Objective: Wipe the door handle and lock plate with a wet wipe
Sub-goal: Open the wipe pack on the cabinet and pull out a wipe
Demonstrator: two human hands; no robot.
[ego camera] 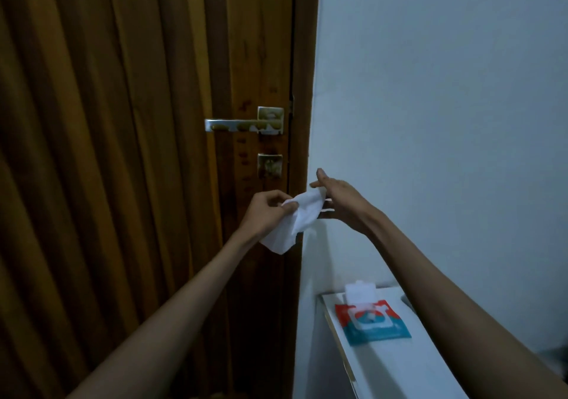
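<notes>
Two forearms reach out — left hand (266, 214) and right hand (338, 202) pinch a wet wipe (295, 223); best folded flat before the door handle (236, 124) at twelve o'clock.

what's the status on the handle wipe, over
Left hand and right hand both hold wet wipe, below lock plate. Door handle untouched. Nothing in the way.

red-and-teal wipes pack (372, 324) lying flat on white shelf top (399, 365), flap lid (360, 293) up. pale wall (445, 106) behind. dark wooden door frame (302, 60) left of wall.
</notes>
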